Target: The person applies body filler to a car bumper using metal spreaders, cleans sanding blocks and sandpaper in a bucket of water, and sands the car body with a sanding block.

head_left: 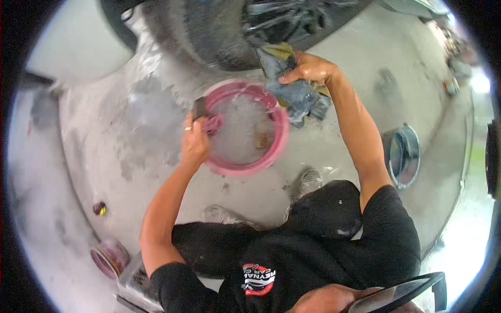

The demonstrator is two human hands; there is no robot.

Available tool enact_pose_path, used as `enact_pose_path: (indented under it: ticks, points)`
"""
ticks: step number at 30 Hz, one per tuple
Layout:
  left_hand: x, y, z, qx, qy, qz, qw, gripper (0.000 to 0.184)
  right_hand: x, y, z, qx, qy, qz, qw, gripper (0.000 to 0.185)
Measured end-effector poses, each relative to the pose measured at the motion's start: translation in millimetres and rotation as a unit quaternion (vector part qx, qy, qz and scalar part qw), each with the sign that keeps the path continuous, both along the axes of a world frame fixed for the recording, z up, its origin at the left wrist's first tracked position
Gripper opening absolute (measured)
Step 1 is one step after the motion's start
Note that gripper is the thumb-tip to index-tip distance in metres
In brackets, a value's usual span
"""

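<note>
A pink basin (284,130) of cloudy water stands on the floor in front of me, with a brownish piece (262,140) in the water. At its left rim, my left hand (195,140) is closed around a dark block (200,108). A pink cloth (213,124) hangs beside those fingers, over the basin's inner edge. Above and right of the basin, my right hand (309,69) is closed on a bunch of wet grey and yellowish sheets (297,95), which hang down beside the rim.
A dark, rounded vehicle part (224,47) with wet black plastic (282,18) is at the top. A blue-grey bucket (404,156) stands at the right, a reddish bucket (110,258) at the lower left. A small dark and yellow object (99,208) lies on the floor.
</note>
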State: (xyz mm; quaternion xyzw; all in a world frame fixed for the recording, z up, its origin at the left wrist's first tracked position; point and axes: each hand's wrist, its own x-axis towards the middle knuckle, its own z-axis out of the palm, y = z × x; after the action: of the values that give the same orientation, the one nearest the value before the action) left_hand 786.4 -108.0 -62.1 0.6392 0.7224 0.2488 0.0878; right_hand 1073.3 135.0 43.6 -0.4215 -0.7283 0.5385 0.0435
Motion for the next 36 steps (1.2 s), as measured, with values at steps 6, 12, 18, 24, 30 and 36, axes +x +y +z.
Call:
enact_pose_path:
  ticks: [6, 12, 18, 24, 30, 36]
  points:
    - [11.1, 7.9, -5.8, 0.103, 0.002, -0.086, 0.991, 0.03, 88.8, 47.4, 25.7, 0.27, -0.145, -0.007, 0.952, 0.055]
    - [7.5, 7.0, -13.2, 0.023, -0.007, -0.078, 0.997, 0.026, 101.8, 62.7, -117.1, 0.309, -0.387, -0.077, 0.865, 0.075]
    - [9.6, 9.8, -8.7, 0.015, 0.05, -0.059, 0.997, 0.028, 116.8, 2.8, -241.1, 0.176, -0.375, -0.182, 0.892, 0.102]
    - [18.4, 13.1, 2.2, 0.016, 0.046, -0.052, 0.997, 0.029, 157.0, 16.2, -247.5, 0.225, -0.279, -0.186, 0.915, 0.117]
    - [12.7, 22.5, 16.9, -0.15, 0.074, -0.207, 0.964, 0.021, 144.4, -1.0, -187.1, 0.132, -0.214, -0.132, 0.959, 0.112]
    - [28.9, 56.5, 49.9, -0.479, -0.043, -0.327, 0.813, 0.027, 108.2, 3.6, -184.2, 0.326, -0.359, -0.161, 0.86, 0.07]
